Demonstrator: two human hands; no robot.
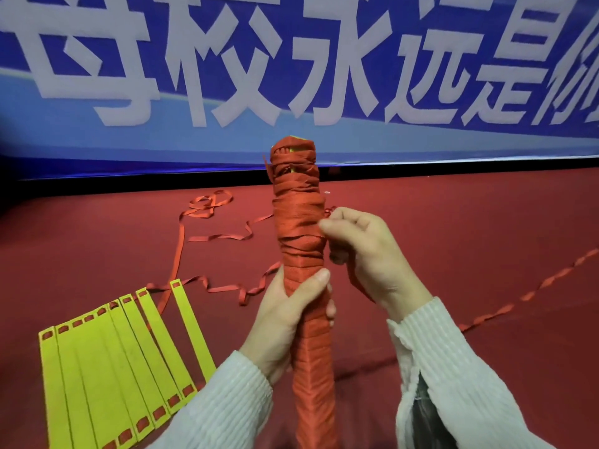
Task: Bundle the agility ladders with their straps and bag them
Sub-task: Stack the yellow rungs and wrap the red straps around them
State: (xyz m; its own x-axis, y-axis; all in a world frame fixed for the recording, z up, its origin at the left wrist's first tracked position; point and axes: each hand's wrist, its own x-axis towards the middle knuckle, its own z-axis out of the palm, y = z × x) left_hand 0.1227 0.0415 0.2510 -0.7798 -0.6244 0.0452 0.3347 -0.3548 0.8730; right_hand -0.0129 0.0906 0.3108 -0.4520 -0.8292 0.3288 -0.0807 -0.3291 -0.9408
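the lower end of the bundle [299, 241] runs out of the bottom edge of the view, so its full length cannot be told. only a sliver of yellow shows at its top end; the rungs inside are otherwise covered by wrapped strap. the right palm and the strap section inside it are hidden behind the fingers. the banner [291, 59] is cropped on all upper sides and its white characters are partly cut off.

the bundle is a tall, narrow roll held upright at centre view, above the floor [453, 222]. red strap is wound around it: tight, even turns on the lower half, looser crossing turns toward the top.

the left hand [288, 315] is closed around the bundle at mid-height, thumb across the front. the right hand [363, 254] is just beside the bundle on its right, fingers curled and pinching the strap [356, 280], which runs down past the wrist. both arms wear ribbed white sleeves [453, 384].

a second ladder [110, 358] lies flat on the red floor at lower left: yellow rungs fanned side by side, red strap threaded through slots at their ends. its loose strap [214, 234] trails in twists and loops across the floor behind the bundle. another twisted length [534, 293] runs off to the right edge. the blue banner stands along the far edge of the floor.
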